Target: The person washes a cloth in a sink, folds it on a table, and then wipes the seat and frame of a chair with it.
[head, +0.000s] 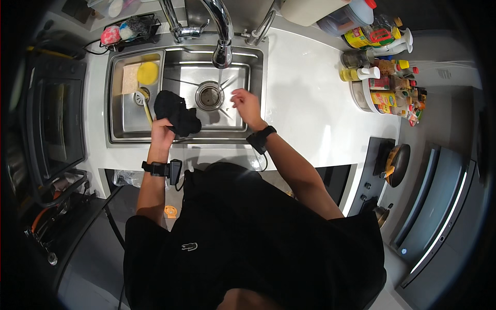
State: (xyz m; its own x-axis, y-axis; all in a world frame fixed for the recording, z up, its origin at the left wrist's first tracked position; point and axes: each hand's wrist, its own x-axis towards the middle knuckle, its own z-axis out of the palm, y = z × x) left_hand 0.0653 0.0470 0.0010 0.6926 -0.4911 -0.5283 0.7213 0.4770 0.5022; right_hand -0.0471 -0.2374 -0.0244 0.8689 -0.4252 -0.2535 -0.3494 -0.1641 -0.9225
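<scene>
My left hand grips a bunched black cloth over the divider between the two sink basins. Above the right side of the large steel basin is my right hand, its fingers partly curled and nothing in them. A thin stream of water falls from the chrome faucet close to the drain strainer. The cloth hides part of both basins and some of my left fingers.
The small basin holds a yellow round sponge, a pale cloth and a brush. A black rack with scrubbers sits behind. Bottles crowd the right counter near a frying pan. An oven stands left.
</scene>
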